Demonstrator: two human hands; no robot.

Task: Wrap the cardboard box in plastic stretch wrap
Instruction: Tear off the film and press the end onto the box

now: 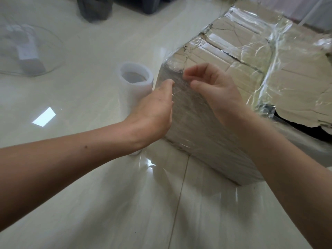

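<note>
A: Nearest to us, what are our hands doing?

B: Our left hand (154, 108) lies flat and open against the near side face of the cardboard box (206, 112), fingers straight and together, pointing toward 1 o'clock. It holds nothing; it only presses on the film there. Our right hand (213, 87) is just beside it, toward 3 o'clock, with the fingers curled and the thumb a little apart from them, a narrow pinch. We think it pinches a thin edge of the stretch wrap (269, 56), but the film is clear and we cannot tell for sure whether something is between the fingertips.

A: And where is the box?

B: It stands on the shiny tiled floor (89, 194), from the centre toward 2 o'clock. Its top is torn and already covered with wrinkled film. The right edge of the picture cuts the box off, and a dark gap under the torn flap at 3 o'clock is hard to read.

A: What is behind the hands?

B: The roll of wrap (136, 79) stands upright just beside the box corner, toward 11 o'clock from our left hand, which covers its lower part.

A: Farther?

B: At 10 o'clock a blurred fan (27, 51), and at 12 o'clock dark objects (95, 8), cut off; we cannot say what they are.
</note>
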